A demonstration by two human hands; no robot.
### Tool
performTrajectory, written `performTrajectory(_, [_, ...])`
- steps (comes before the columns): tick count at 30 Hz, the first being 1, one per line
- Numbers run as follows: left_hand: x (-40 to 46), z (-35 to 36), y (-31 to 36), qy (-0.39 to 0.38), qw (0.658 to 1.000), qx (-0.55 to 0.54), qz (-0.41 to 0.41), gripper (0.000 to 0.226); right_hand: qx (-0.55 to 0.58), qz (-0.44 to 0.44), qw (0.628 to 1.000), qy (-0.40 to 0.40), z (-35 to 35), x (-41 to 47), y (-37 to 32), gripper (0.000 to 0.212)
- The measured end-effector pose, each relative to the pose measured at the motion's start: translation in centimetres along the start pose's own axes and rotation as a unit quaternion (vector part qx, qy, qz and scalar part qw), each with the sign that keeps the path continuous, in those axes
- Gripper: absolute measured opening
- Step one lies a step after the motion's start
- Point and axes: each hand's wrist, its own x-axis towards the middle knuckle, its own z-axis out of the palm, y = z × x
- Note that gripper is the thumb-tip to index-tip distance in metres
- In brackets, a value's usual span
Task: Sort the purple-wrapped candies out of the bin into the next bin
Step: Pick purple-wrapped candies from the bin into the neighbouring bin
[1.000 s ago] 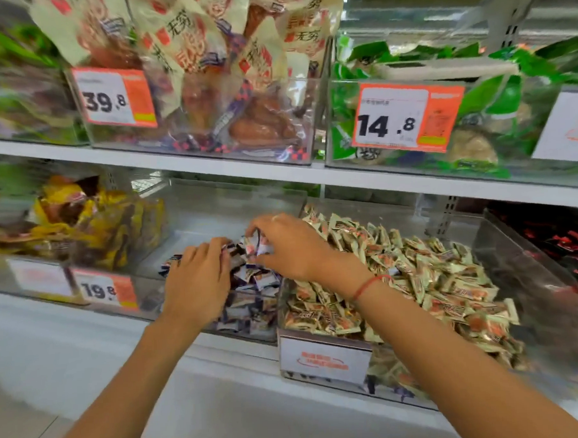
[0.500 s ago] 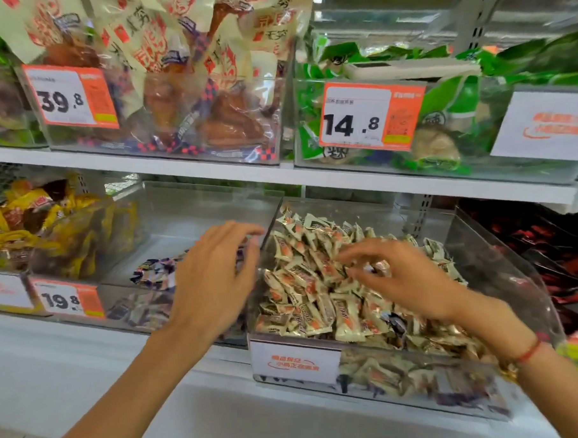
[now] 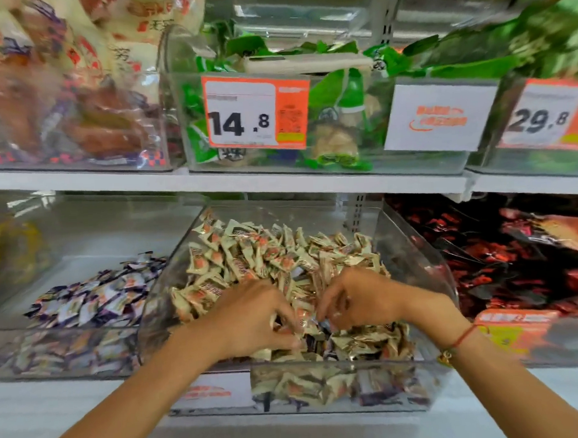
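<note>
Two hands work the same spot, near the front edge of the middle clear bin (image 3: 411, 246), which is heaped with beige-wrapped candies (image 3: 249, 253). The left hand (image 3: 252, 316) has its fingers curled down into the pile, and the right hand (image 3: 357, 298) faces it, fingertips bent inward to meet it. Between them a few dark wrappers show, probably purple-wrapped candies (image 3: 314, 345) buried under the beige ones. Blur hides the fingertips, so I cannot tell whether either hand already pinches a piece or only rakes the heap.

To do this step well, spread the beige wrappers apart with one hand and pinch only the dark pieces with the other, lifting straight up so no beige candy rides along. Then carry them over the shared wall into the next bin (image 3: 87, 330) on the left, where the purple pile (image 3: 95, 296) lies towards its front right corner.

Counts: two hands and two bins in play. Three price tags can be read on the upper shelf's front edge. Beige candies run to many dozens, purple ones in the left bin to a few dozen, and only two or three dark strays show by the fingers.
</note>
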Motion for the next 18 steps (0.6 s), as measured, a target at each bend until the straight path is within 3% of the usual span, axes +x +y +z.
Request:
performTrajectory(4, [0.3, 0.2, 0.0, 0.079, 0.994, 0.069, -0.023, 0.021, -0.099, 0.022, 0.991, -0.091, 0.8, 0.4, -1.1, 0.041])
performTrajectory(9, [0.3, 1.2, -0.2, 0.121, 0.988, 0.089, -0.034, 0.022, -0.171, 0.016, 0.982, -0.084, 1.8, 0.6, -1.5, 0.028])
performTrajectory(11, [0.0, 1.3, -0.4, 0.128, 0.99, 0.062, -0.021, 0.02, -0.083, 0.009, 0.995, -0.062, 1.4, 0.2, -1.0, 0.02])
performTrajectory(14, [-0.2, 1.3, -0.4, 0.148, 0.988, -0.036, -0.016, 0.019, 0.107, -0.015, 0.993, 0.041, -0.2, -0.8, -0.5, 0.02])
performTrajectory(18, [-0.3, 1.0, 0.5, 0.186, 0.971, -0.147, -0.021, 0.043, 0.391, 0.029, 0.91, 0.137, -0.4, -1.7, -1.5, 0.019])
